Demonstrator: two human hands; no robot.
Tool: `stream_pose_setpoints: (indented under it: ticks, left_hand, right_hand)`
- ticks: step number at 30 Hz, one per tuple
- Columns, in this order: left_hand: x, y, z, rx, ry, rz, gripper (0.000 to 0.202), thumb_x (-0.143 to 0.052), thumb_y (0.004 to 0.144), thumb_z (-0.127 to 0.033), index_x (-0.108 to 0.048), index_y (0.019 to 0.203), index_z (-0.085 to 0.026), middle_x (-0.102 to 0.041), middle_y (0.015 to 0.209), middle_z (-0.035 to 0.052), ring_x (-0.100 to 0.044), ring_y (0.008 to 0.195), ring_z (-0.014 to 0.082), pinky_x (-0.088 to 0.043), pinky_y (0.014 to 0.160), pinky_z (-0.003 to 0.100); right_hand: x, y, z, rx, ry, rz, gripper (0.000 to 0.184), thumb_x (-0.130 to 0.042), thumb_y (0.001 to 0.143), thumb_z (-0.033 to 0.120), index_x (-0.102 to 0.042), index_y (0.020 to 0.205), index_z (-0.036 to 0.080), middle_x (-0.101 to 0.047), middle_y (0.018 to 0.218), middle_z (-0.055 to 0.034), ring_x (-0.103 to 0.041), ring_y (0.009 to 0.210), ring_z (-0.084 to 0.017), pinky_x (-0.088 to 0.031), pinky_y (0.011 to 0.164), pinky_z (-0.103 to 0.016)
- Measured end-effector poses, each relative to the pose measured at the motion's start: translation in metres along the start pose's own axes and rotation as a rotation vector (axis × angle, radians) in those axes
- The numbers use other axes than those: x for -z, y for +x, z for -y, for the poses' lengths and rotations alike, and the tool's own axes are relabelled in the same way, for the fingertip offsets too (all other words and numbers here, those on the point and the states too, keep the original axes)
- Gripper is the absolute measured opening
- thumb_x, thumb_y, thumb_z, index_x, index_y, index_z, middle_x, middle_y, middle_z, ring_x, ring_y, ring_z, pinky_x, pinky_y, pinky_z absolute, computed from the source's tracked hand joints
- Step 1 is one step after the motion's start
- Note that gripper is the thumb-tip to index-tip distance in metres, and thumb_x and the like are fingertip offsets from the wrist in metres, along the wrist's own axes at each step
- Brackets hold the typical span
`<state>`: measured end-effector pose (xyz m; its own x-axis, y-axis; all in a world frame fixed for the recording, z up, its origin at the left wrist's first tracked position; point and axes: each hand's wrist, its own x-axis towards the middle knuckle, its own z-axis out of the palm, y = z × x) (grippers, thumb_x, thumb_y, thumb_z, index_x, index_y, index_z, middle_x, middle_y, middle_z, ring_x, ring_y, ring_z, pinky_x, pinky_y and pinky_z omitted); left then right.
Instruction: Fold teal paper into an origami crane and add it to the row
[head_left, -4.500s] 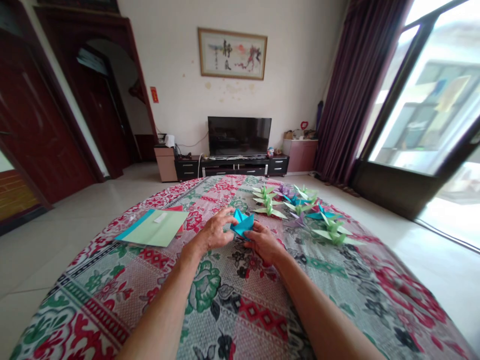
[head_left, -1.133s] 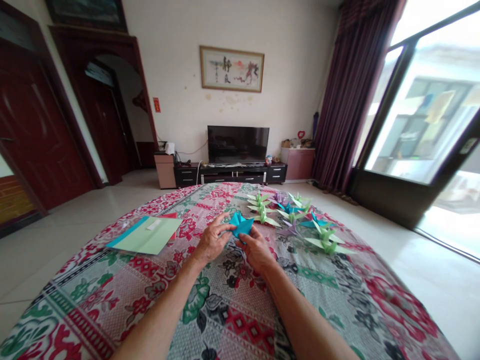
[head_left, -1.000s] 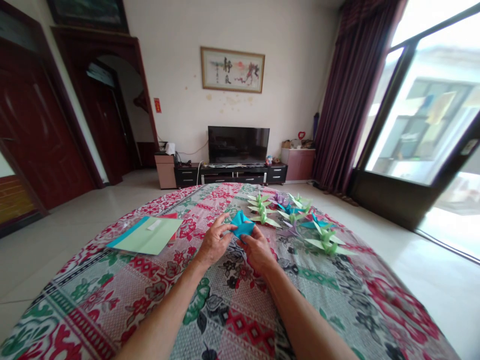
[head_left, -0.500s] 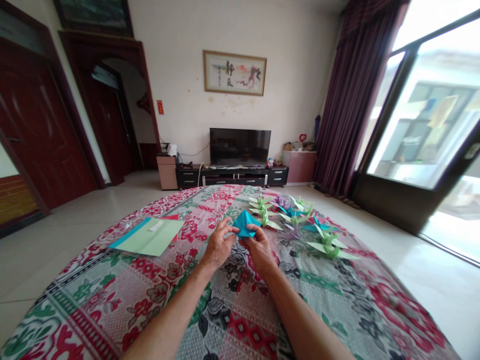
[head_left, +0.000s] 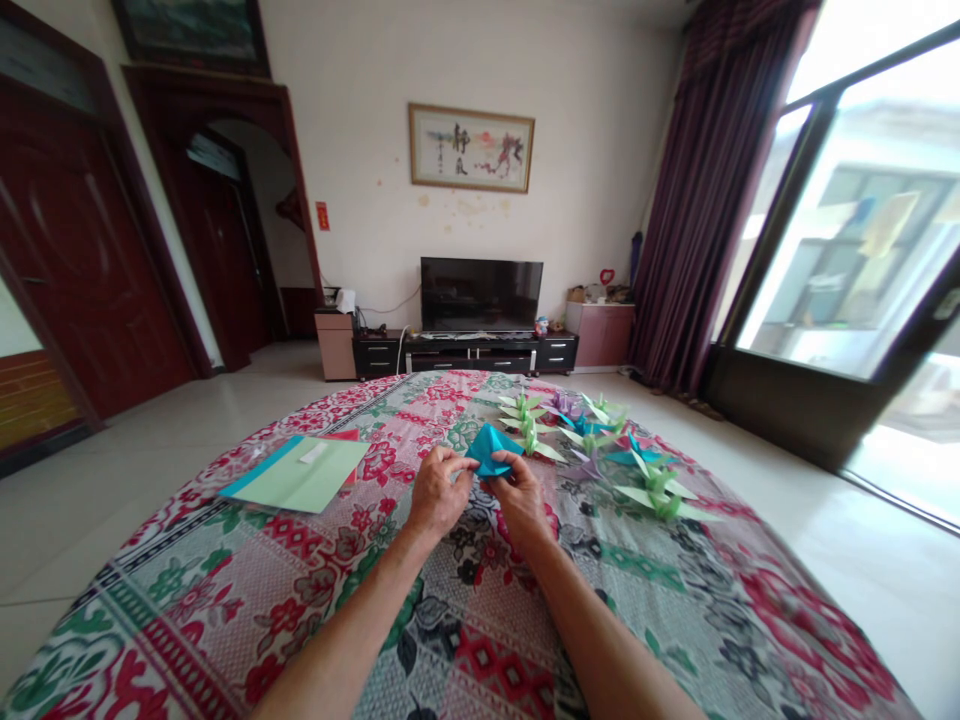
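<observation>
A half-folded piece of blue paper (head_left: 491, 446) is held just above the round table with the floral cloth (head_left: 225, 590). My left hand (head_left: 436, 492) pinches its left side and my right hand (head_left: 517, 498) pinches its lower right side, fingers curled on both. Beyond my hands, several finished paper cranes (head_left: 592, 445) in green, blue and purple lie on the cloth. A stack of flat coloured sheets (head_left: 300, 472), pale green on top, rests to the left of my hands.
Past the table stand a television (head_left: 481, 294) on a low black cabinet (head_left: 465, 350), a framed picture (head_left: 471, 148) on the wall, dark wooden doors (head_left: 82, 270) at left and a large window with purple curtains (head_left: 697, 190) at right.
The blue paper has been lifted off the cloth and turned, so it now shows a flatter pointed shape. Both hands have closed in tighter on its lower edge.
</observation>
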<state>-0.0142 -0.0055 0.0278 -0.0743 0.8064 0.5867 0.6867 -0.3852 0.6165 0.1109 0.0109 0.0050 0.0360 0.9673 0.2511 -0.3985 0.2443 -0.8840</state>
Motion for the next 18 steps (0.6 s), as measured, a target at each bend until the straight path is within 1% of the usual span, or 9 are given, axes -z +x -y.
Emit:
stream_pose_setpoints:
  ticks: [3, 6, 13, 18]
  left_hand:
    - [0.0021, 0.0001, -0.0038, 0.021, -0.065, 0.042, 0.021, -0.053, 0.075, -0.014, -0.071, 0.081, -0.023, -0.065, 0.083, 0.0024, -0.061, 0.081, 0.0147, -0.049, 0.079, 0.028]
    - [0.002, -0.0004, -0.0057, 0.023, -0.101, 0.072, 0.02, -0.054, 0.075, -0.015, -0.071, 0.08, -0.023, -0.067, 0.079, 0.0012, -0.061, 0.076, 0.0135, -0.049, 0.075, 0.026]
    - [0.0019, -0.0017, -0.0042, -0.044, -0.096, 0.116, 0.023, -0.054, 0.072, -0.012, -0.071, 0.086, -0.02, -0.065, 0.081, 0.0029, -0.06, 0.071, 0.0128, -0.049, 0.071, 0.024]
    - [0.0011, -0.0023, -0.0021, -0.083, -0.085, 0.112, 0.023, -0.054, 0.074, -0.013, -0.069, 0.089, -0.02, -0.063, 0.081, 0.0034, -0.058, 0.071, 0.0129, -0.048, 0.069, 0.024]
  right_hand:
    - [0.001, 0.0007, -0.0016, 0.006, -0.021, -0.006, 0.03, -0.071, 0.056, 0.028, -0.057, 0.082, 0.022, -0.058, 0.068, 0.0035, -0.051, 0.06, -0.011, -0.047, 0.061, -0.026]
    - [0.001, 0.0005, -0.0025, 0.028, -0.04, 0.003, 0.029, -0.071, 0.055, 0.028, -0.058, 0.081, 0.022, -0.058, 0.069, 0.0034, -0.051, 0.062, -0.012, -0.046, 0.06, -0.026]
    - [-0.0001, -0.0018, -0.0019, -0.02, 0.013, 0.007, 0.033, -0.072, 0.055, 0.027, -0.059, 0.084, 0.022, -0.059, 0.071, 0.0036, -0.053, 0.063, -0.011, -0.048, 0.064, -0.026]
    - [0.0007, -0.0014, -0.0032, -0.054, 0.005, 0.0, 0.033, -0.071, 0.057, 0.027, -0.06, 0.087, 0.021, -0.059, 0.07, 0.003, -0.054, 0.062, -0.012, -0.049, 0.061, -0.027]
